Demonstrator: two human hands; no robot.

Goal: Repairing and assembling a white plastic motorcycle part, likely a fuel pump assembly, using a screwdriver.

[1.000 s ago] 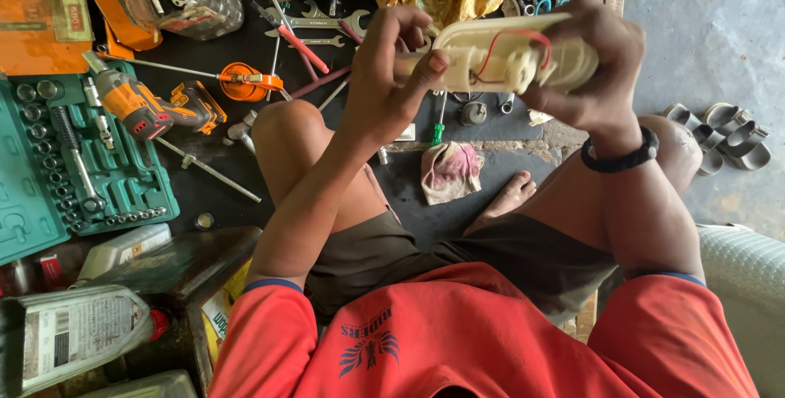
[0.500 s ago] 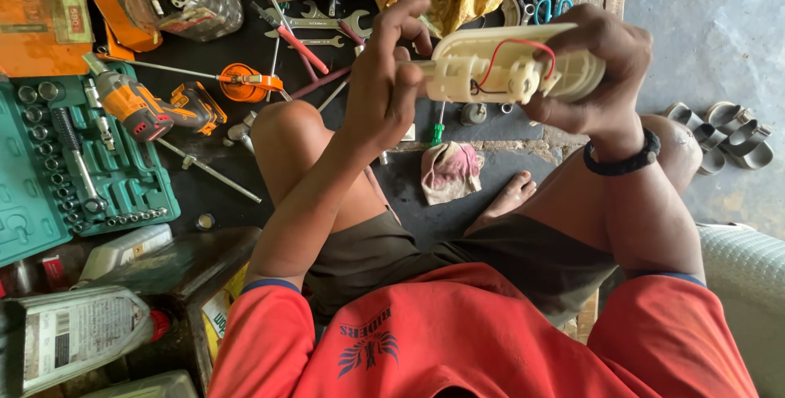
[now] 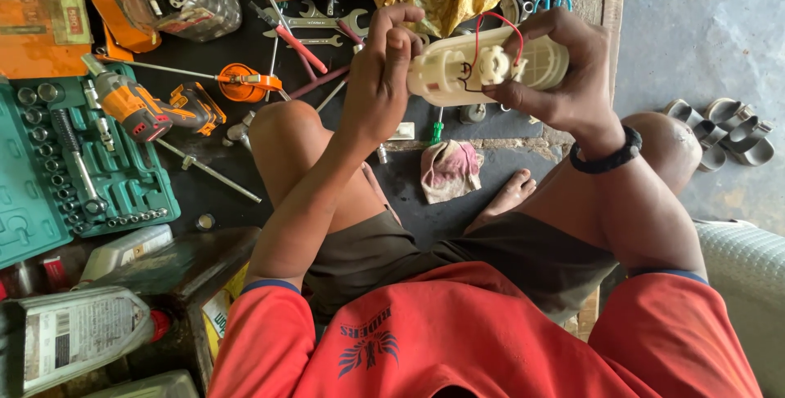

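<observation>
While lifted above the knees, cream plastic pump part (image 3: 482, 67) gripped around its right end by right hand (image 3: 564, 79); left hand (image 3: 378, 87) curled, fingertips pinching at left end, perhaps a fitting. Wires attached; work apparently midway.

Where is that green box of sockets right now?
In the head view, the green socket case lies open on the floor at the far left, beside the orange drill and outside the person's left knee.

Free floor (image 3: 703, 30) far side, right of knee. Left blocked: socket set (image 3: 74, 161), drill (image 3: 131, 108), wrenches (image 3: 319, 22). Between legs: rag (image 3: 450, 169), foot (image 3: 507, 198).
</observation>
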